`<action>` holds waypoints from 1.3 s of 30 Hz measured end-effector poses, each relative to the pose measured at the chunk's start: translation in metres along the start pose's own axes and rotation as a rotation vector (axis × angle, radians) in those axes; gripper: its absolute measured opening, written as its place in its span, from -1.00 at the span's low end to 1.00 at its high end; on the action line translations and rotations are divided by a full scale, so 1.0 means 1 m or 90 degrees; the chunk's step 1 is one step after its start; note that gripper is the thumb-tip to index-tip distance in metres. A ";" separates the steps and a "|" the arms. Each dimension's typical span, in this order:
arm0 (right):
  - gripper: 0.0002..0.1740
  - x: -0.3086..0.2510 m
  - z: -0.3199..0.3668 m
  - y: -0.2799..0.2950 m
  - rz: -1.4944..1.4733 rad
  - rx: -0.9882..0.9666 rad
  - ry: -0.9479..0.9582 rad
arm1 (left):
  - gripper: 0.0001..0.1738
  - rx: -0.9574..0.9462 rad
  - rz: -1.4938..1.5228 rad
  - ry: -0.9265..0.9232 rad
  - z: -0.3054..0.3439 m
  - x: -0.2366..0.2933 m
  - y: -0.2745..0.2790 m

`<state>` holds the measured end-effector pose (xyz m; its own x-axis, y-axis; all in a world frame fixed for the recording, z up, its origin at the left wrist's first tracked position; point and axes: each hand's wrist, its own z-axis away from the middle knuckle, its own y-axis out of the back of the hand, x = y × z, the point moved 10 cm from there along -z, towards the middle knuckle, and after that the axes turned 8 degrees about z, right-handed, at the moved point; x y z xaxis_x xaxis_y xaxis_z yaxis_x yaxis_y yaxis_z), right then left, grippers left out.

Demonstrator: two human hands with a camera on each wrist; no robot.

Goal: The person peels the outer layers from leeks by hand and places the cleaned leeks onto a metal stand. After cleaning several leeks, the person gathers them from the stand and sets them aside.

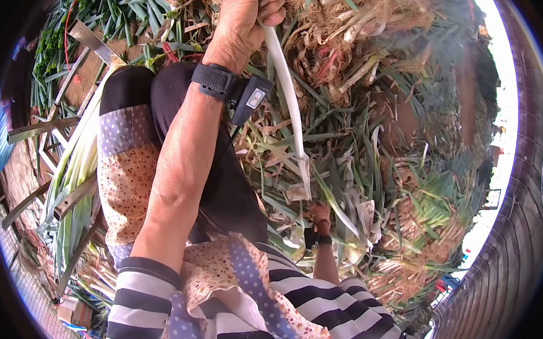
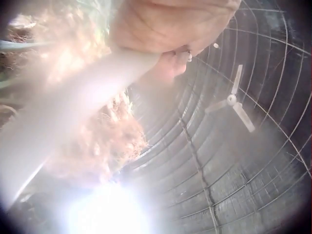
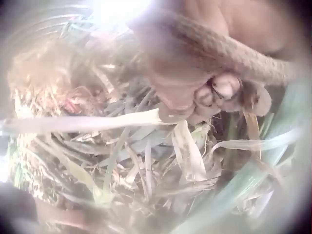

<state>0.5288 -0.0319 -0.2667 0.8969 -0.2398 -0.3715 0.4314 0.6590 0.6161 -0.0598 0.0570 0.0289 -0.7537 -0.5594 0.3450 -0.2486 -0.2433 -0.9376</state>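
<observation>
A long white leek [image 1: 287, 97] slants down from my left hand [image 1: 245, 17], which grips it near its upper end with curled fingers. In the left wrist view the pale shank [image 2: 73, 102] crosses below the palm, blurred. The lower end of the leek is ragged and reaches my right hand [image 1: 321, 217]. Seen from the right wrist, that hand has its fingers [image 3: 224, 87] curled round the leek's leafy end, most of it hidden in the fist. A pale torn leaf [image 3: 187, 151] hangs beneath the fist.
Loose leek leaves [image 1: 345, 142] litter the ground ahead. A heap of rooted leeks [image 1: 363, 22] lies beyond the left hand, with more leeks [image 1: 427, 219] to the right. Left of my knees are a metal frame [image 1: 49, 129] and a bundle of leeks [image 1: 81, 155].
</observation>
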 end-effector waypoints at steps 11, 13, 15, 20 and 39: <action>-0.50 -0.293 0.059 0.069 -0.018 0.240 0.420 | -0.56 0.101 0.015 -0.033 -0.020 0.006 0.024; -0.36 -0.323 0.065 0.059 -0.139 0.213 0.503 | -0.56 0.084 0.018 -0.030 -0.029 0.006 0.033; -0.30 -0.325 0.065 0.046 -0.121 0.152 0.430 | -0.57 0.089 0.025 -0.042 -0.035 0.008 0.042; -0.43 -0.322 0.112 0.032 -0.020 0.050 0.325 | -0.60 0.136 -0.057 -0.116 -0.045 0.015 0.067; -0.14 -0.208 0.139 0.153 0.516 0.411 0.125 | -0.60 0.015 -0.048 -0.114 -0.079 0.017 0.062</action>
<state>0.4215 0.0194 0.0014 0.9333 0.2605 0.2472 -0.2692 0.0518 0.9617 -0.1364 0.0948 -0.0271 -0.6125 -0.6702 0.4190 -0.2846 -0.3076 -0.9080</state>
